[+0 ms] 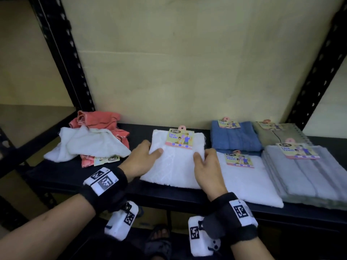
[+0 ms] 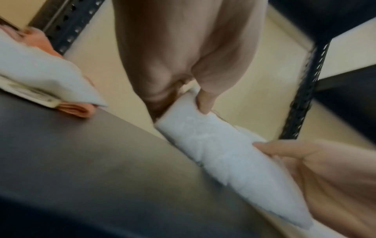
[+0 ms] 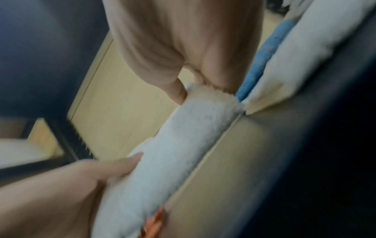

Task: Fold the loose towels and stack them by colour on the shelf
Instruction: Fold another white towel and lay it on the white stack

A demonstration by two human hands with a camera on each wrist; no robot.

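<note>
the folded white terry face towel [image 1: 176, 164] with a cardboard label lies at the centre of the black metal shelf [image 1: 62, 177]. the left hand [image 1: 141, 158] pinches its 9 o'clock edge, thumb on top, fingers beneath. the right hand [image 1: 205, 166] pinches the 3 o'clock edge likewise. a second folded white towel [image 1: 247, 181] lies just beside it at 3 o'clock. the loose white towel [image 1: 88, 143] lies over the crumpled coral towels [image 1: 101, 119] at 9 o'clock.
</note>
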